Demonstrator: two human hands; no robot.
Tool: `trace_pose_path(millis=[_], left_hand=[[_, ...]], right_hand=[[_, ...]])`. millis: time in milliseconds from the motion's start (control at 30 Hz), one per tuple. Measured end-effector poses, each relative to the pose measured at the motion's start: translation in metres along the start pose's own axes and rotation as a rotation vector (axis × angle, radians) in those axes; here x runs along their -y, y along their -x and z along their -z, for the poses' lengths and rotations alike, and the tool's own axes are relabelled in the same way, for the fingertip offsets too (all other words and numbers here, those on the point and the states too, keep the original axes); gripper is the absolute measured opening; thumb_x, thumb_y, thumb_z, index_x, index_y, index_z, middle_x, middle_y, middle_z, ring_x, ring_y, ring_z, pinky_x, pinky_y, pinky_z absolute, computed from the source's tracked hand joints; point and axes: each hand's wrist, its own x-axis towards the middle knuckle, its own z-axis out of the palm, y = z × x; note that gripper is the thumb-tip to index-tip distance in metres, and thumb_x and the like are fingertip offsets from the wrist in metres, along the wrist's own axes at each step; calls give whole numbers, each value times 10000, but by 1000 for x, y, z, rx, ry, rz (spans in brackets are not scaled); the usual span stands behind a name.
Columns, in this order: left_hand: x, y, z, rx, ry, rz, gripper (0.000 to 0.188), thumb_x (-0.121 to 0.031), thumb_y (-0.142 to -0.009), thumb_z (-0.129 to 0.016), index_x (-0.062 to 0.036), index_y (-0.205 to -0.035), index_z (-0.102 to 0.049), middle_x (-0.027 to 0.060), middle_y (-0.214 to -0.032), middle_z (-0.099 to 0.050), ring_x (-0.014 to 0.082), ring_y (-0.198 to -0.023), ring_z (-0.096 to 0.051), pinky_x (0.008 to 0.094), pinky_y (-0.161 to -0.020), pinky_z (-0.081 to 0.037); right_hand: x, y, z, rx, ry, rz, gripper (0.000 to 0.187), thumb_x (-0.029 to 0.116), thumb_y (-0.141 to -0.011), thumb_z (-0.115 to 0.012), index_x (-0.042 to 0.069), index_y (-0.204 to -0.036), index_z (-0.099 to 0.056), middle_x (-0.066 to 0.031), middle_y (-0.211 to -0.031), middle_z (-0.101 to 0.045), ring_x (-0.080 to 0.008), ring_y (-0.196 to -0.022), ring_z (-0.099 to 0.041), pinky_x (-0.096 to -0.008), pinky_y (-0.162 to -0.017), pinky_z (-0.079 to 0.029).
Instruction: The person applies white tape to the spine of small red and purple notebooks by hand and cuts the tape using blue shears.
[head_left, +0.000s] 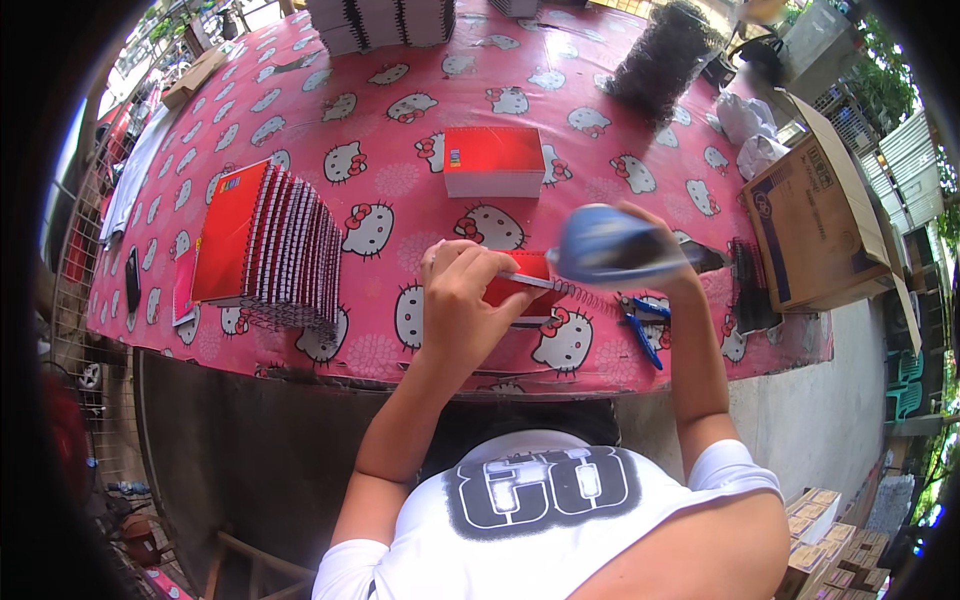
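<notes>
Left hand (462, 290) pinched a small red notebook (531, 264) from its left end, while the right hand (657, 240) gripped a blurred blue tool (603, 243). Between them, a wire coil (588, 293) ran lengthwise rightward off the notebook, its loose end nearer the right hand. Pink patterned cloth (395, 118) covered the table; a cardboard box (815, 215) stood at the right.
</notes>
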Motion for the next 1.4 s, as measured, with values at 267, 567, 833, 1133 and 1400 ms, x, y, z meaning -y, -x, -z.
trace_pose_path(millis=[267,567,833,1133,1400], left_hand=[[-2,1,4,-5,4,6,297,-163,-590,-866,-84,-773,-646,40,-753,-626,241,-832,-594,390,-817,-421],[-1,-4,0,-28,-18,-10,295,-161,-589,-871,-80,-776,-657,34,-759,-653,224,-808,-610,369,-796,-448],[3,1,7,-55,-7,62,308,-150,-608,-887,-69,-816,-674,93,-1010,-633,254,-892,-633,357,-766,-524],[18,-8,6,-14,164,128,262,-82,-644,-856,-31,-797,-649,102,-944,-606,254,-879,-625,357,-761,-517],[17,-10,3,45,257,179,227,-47,-678,-843,-50,-811,-659,45,-1016,-568,155,-931,-579,273,-748,-458]], right_hand=[[19,-5,-14,-21,327,134,370,150,-783,-761,42,-1098,-600,-113,-1031,-650,-168,-924,-623,-354,-866,-524],[19,2,-18,-44,-65,147,443,43,-693,-814,17,-1071,-583,-82,-980,-660,-132,-932,-613,-326,-876,-512],[13,-23,-29,-35,311,251,465,8,-680,-799,9,-1079,-560,-65,-962,-660,-123,-929,-609,-328,-844,-530],[12,-35,-25,-19,263,277,594,-21,-638,-783,5,-1193,-571,-43,-1027,-662,-123,-957,-603,-318,-841,-523],[3,-25,-17,-411,871,98,508,46,-655,-739,34,-1124,-542,-124,-1003,-653,-330,-953,-646,-399,-830,-521]])
